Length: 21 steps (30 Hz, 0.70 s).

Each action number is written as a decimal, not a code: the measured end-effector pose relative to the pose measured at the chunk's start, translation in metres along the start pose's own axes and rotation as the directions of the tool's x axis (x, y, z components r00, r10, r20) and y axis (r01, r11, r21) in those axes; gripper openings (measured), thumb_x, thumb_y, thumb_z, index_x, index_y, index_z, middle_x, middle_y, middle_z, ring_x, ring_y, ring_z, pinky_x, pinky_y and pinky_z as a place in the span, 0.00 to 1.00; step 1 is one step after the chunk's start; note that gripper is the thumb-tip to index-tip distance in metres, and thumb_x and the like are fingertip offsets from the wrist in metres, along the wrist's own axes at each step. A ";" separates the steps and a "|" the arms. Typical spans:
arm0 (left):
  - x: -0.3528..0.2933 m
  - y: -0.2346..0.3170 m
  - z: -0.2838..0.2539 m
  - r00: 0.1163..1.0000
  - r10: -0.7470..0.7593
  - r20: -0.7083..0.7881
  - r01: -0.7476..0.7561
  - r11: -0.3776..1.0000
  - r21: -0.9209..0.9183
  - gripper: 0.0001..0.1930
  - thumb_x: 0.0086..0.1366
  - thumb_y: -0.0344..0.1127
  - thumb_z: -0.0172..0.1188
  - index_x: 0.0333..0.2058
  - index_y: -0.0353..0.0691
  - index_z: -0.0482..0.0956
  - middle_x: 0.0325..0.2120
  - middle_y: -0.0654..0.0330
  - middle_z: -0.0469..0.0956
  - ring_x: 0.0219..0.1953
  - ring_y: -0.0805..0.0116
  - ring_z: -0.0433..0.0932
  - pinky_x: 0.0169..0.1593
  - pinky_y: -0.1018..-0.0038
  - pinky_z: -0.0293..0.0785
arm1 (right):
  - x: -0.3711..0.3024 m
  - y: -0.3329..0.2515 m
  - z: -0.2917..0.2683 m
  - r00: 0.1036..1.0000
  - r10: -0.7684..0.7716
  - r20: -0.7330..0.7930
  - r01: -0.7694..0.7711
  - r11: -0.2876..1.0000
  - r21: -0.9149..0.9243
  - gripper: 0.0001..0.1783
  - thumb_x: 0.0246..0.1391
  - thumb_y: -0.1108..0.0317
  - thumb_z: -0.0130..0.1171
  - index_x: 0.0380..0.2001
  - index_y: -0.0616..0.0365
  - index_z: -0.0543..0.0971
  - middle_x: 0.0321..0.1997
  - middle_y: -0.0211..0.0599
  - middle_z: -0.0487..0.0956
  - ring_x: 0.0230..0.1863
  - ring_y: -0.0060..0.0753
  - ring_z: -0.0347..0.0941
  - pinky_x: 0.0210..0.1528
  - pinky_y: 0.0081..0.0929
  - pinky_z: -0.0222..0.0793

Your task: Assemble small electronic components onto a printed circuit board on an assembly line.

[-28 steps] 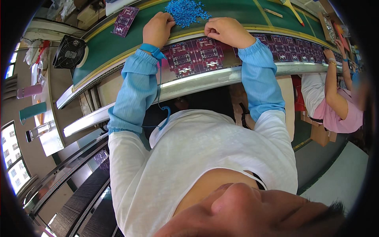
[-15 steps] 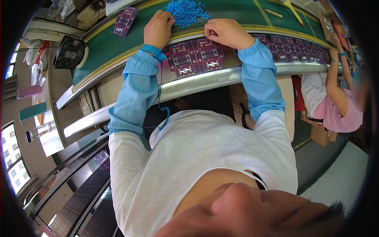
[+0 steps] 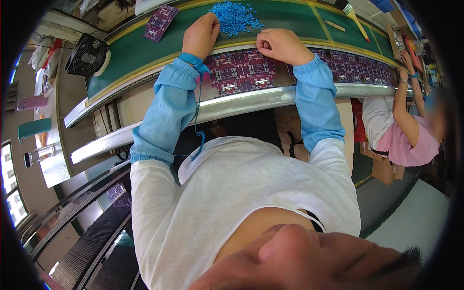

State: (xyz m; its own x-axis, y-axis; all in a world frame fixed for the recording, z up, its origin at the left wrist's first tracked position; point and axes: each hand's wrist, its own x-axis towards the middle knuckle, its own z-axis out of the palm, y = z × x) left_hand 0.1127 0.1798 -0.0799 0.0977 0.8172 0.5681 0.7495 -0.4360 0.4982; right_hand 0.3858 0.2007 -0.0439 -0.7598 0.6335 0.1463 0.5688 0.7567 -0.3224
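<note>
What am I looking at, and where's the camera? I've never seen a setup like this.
There's no robot here: a person works bare-handed, filmed by a head-worn fisheye camera that bends straight edges. The left hand, with a blue wrist strap, is beside a pile of tiny blue components on a green work surface. The right hand is curled near a row of purple circuit boards. A yellow-handled brush lies farther right. What either grip holds, if anything, is hidden.

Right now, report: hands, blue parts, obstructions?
Left hand curled beside blue parts, contact unclear. Right hand curled by purple boards. Blue parts heaped on green surface. Brush lies well right.
</note>
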 end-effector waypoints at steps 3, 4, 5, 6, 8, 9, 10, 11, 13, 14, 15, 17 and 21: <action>-0.002 -0.001 -0.003 0.999 0.047 -0.019 -0.047 0.998 -0.031 0.04 0.68 0.31 0.62 0.38 0.40 0.77 0.34 0.52 0.79 0.37 0.46 0.79 0.38 0.58 0.75 | 0.001 -0.001 -0.002 1.000 -0.008 0.012 0.008 1.000 -0.020 0.04 0.54 0.65 0.66 0.31 0.51 0.82 0.31 0.31 0.81 0.33 0.40 0.78 0.35 0.39 0.74; -0.003 -0.001 -0.004 0.999 0.048 -0.022 -0.049 0.998 -0.033 0.04 0.68 0.31 0.62 0.38 0.40 0.77 0.34 0.52 0.79 0.37 0.46 0.79 0.38 0.58 0.75 | 0.001 0.002 -0.004 1.000 -0.013 -0.014 0.014 0.999 0.033 0.05 0.55 0.64 0.66 0.32 0.50 0.83 0.32 0.32 0.81 0.34 0.40 0.79 0.36 0.39 0.75; -0.004 -0.001 -0.006 0.999 0.033 -0.002 -0.033 0.999 -0.019 0.03 0.68 0.31 0.61 0.38 0.40 0.79 0.34 0.53 0.78 0.37 0.46 0.79 0.39 0.58 0.75 | 0.003 0.005 -0.006 0.999 -0.018 -0.041 0.021 0.996 0.086 0.05 0.56 0.63 0.66 0.34 0.50 0.83 0.33 0.32 0.82 0.35 0.40 0.79 0.36 0.39 0.75; -0.005 -0.002 -0.008 1.000 0.017 0.017 -0.017 1.000 -0.003 0.03 0.68 0.31 0.61 0.39 0.41 0.80 0.34 0.53 0.78 0.37 0.46 0.79 0.39 0.59 0.75 | 0.008 0.008 -0.008 0.999 -0.019 -0.041 0.022 0.996 0.083 0.05 0.56 0.63 0.66 0.34 0.50 0.83 0.33 0.32 0.82 0.35 0.40 0.79 0.36 0.39 0.75; -0.005 -0.002 -0.011 0.999 0.036 0.003 -0.036 0.999 0.014 0.03 0.68 0.33 0.62 0.38 0.43 0.81 0.33 0.55 0.78 0.36 0.48 0.79 0.38 0.58 0.76 | 0.018 0.021 -0.011 0.982 0.126 -0.142 -0.122 0.992 0.036 0.08 0.57 0.60 0.67 0.36 0.51 0.84 0.35 0.34 0.83 0.36 0.40 0.80 0.37 0.39 0.75; -0.006 -0.001 -0.011 0.999 0.052 -0.011 -0.051 0.998 0.033 0.02 0.67 0.34 0.63 0.37 0.46 0.82 0.32 0.58 0.78 0.36 0.49 0.80 0.36 0.57 0.77 | 0.023 0.027 -0.007 0.981 0.132 -0.142 -0.128 0.991 0.036 0.08 0.57 0.60 0.67 0.36 0.51 0.84 0.35 0.34 0.83 0.36 0.40 0.80 0.37 0.39 0.75; -0.006 0.001 -0.011 0.999 0.054 -0.004 -0.054 0.998 0.029 0.02 0.67 0.34 0.63 0.37 0.46 0.82 0.32 0.58 0.78 0.36 0.49 0.80 0.36 0.57 0.77 | 0.030 0.033 0.001 0.970 0.096 -0.224 -0.107 0.994 -0.035 0.07 0.58 0.62 0.67 0.36 0.53 0.84 0.35 0.36 0.83 0.35 0.40 0.80 0.38 0.37 0.75; -0.006 0.005 -0.013 0.999 0.050 0.004 -0.050 0.999 0.019 0.02 0.66 0.33 0.63 0.37 0.45 0.83 0.32 0.57 0.78 0.35 0.49 0.80 0.37 0.57 0.77 | 0.038 0.032 0.006 0.952 0.055 -0.301 -0.091 0.990 -0.107 0.07 0.59 0.64 0.67 0.36 0.55 0.84 0.36 0.37 0.82 0.35 0.39 0.79 0.38 0.34 0.75; -0.009 0.011 -0.019 0.999 0.041 0.020 -0.041 0.999 0.013 0.02 0.66 0.32 0.63 0.36 0.45 0.83 0.32 0.57 0.78 0.35 0.49 0.80 0.37 0.58 0.77 | 0.052 0.026 0.014 0.960 0.004 -0.281 -0.051 0.986 -0.161 0.08 0.60 0.64 0.66 0.40 0.54 0.83 0.38 0.37 0.82 0.34 0.37 0.79 0.39 0.31 0.76; -0.011 0.015 -0.023 0.998 0.050 0.042 -0.048 0.998 -0.051 0.02 0.65 0.30 0.64 0.36 0.44 0.84 0.32 0.56 0.78 0.36 0.49 0.80 0.37 0.58 0.76 | 0.058 0.018 0.019 0.912 -0.102 -0.397 0.048 0.989 -0.143 0.07 0.58 0.66 0.65 0.37 0.55 0.82 0.36 0.41 0.81 0.36 0.45 0.79 0.40 0.39 0.75; -0.014 0.020 -0.026 0.996 0.060 0.064 -0.052 0.992 -0.115 0.03 0.64 0.29 0.64 0.35 0.43 0.85 0.32 0.55 0.77 0.36 0.49 0.80 0.38 0.58 0.76 | 0.062 0.012 0.023 0.838 -0.197 -0.509 0.146 0.980 -0.138 0.05 0.55 0.68 0.63 0.35 0.56 0.81 0.35 0.45 0.79 0.38 0.54 0.78 0.41 0.48 0.73; -0.025 0.037 -0.035 0.989 0.039 0.146 -0.008 0.977 -0.211 0.03 0.63 0.28 0.65 0.35 0.41 0.85 0.32 0.54 0.77 0.37 0.49 0.79 0.39 0.59 0.75 | 0.064 0.003 0.020 0.938 0.026 -0.345 -0.076 0.988 -0.131 0.04 0.57 0.68 0.61 0.34 0.55 0.81 0.35 0.45 0.79 0.39 0.54 0.78 0.42 0.47 0.74; -0.060 0.071 -0.042 0.929 0.072 0.362 0.073 0.925 -0.372 0.04 0.63 0.26 0.64 0.36 0.38 0.85 0.32 0.51 0.77 0.38 0.47 0.79 0.42 0.59 0.74 | 0.058 0.006 0.018 0.905 0.035 -0.423 -0.075 0.994 -0.079 0.06 0.59 0.66 0.60 0.35 0.55 0.83 0.35 0.44 0.80 0.40 0.53 0.79 0.43 0.46 0.74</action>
State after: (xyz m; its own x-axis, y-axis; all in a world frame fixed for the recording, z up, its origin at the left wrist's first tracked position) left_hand 0.1326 0.0839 -0.0505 0.3822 0.8645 0.3265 0.4572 -0.4839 0.7461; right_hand 0.3396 0.2386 -0.0544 -0.5344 0.6684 0.5172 0.6476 0.7171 -0.2576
